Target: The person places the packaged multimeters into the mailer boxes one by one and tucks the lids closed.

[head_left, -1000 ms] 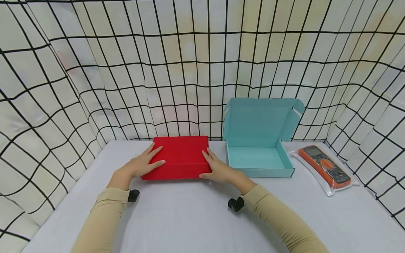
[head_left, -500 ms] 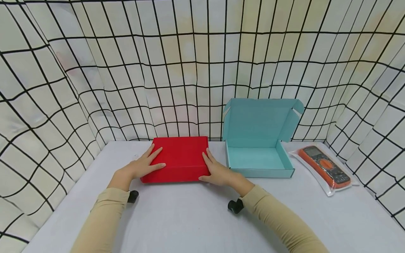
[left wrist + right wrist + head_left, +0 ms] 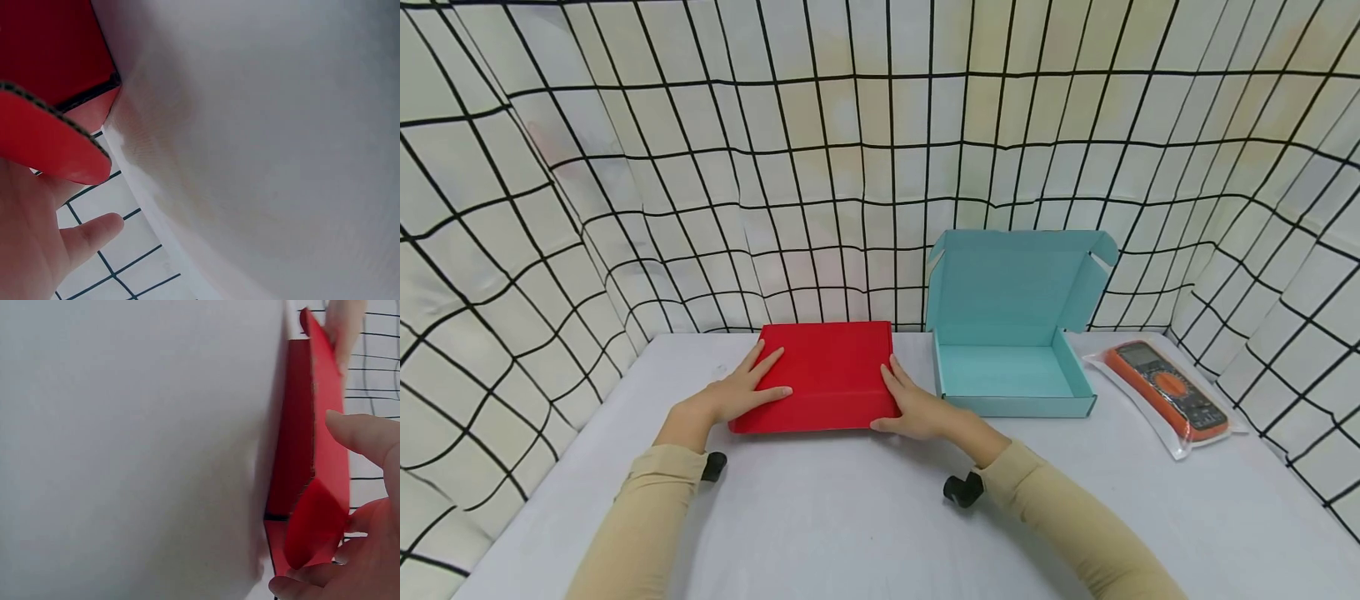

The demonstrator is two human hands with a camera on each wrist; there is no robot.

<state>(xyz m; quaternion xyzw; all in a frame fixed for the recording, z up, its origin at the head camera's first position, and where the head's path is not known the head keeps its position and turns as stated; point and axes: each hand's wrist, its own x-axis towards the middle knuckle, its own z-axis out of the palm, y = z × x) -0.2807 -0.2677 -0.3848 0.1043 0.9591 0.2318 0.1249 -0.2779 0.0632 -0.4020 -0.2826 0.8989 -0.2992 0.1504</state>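
Observation:
A red cardboard box (image 3: 827, 358) lies on the table with its lid down. Along its near side, the lid's front flap (image 3: 328, 437) sticks outward, with a rounded tab (image 3: 315, 525) at the end. My left hand (image 3: 733, 396) rests spread on the box's left part, fingers on the lid. At the right end is my right hand (image 3: 917, 408), its fingers along the side and its thumb at the front flap's corner. In the left wrist view another rounded red tab (image 3: 50, 140) partly covers the left hand.
Right of the red box stands a light blue box (image 3: 1007, 408), its lid (image 3: 1003, 287) raised. An orange and black multimeter (image 3: 1168, 392) in a clear plastic bag lies farther right. White cloth (image 3: 842, 517) covers the table, and black-gridded fabric walls (image 3: 820, 167) surround it.
The red box's near edge has shifted slightly toward me, and its front flap looks a little wider. Both hands stay at the box's ends with hardly any movement.

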